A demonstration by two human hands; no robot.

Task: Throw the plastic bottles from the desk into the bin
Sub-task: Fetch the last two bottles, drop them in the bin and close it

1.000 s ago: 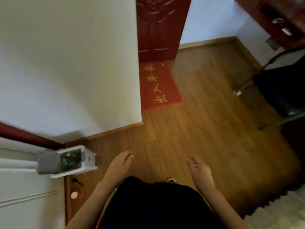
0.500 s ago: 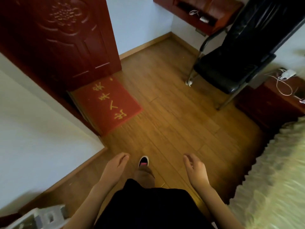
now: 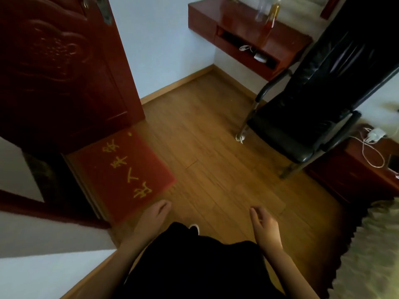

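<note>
Two plastic bottles stand on the red wooden desk at the top right: a clear one and one with amber liquid. Both are blurred. My left hand hangs low in front of me, fingers relaxed, holding nothing. My right hand also hangs free with loosely curled fingers and holds nothing. Both hands are far from the desk. The bin is out of view.
A black chair stands in front of the desk. A dark red door and a red doormat lie to the left. A red cabinet with white cables and a bed edge are at the right. Wooden floor lies ahead.
The view has swung right and up, away from the white bin, which has left the frame. The desk with the bottles has come into view. Both hands stay empty.
</note>
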